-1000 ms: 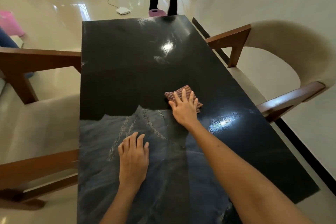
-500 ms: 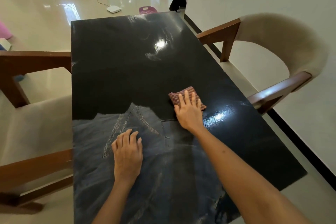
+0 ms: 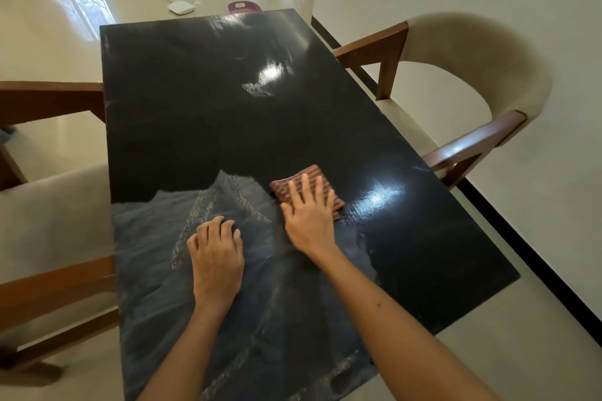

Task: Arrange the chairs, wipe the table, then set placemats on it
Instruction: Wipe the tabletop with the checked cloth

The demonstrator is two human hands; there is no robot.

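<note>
1. The cloth lies on the table, right of centre and nearer its near end than a second ago.
2. The right hand presses it with straight, spread fingers.
3. The left hand rests beside it, fingers now slightly curled, holding nothing.
4. Wiping continues; no placemats are laid yet.

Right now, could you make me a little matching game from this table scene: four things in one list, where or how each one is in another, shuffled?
Things:
1. striped cloth
2. left hand
3. right hand
4. cushioned chair

States:
A. pressing flat on the cloth
B. resting on the bare table, fingers bent
C. standing at the table's right side
D. lying under a hand

Pairs: 1-D, 2-B, 3-A, 4-C
</note>
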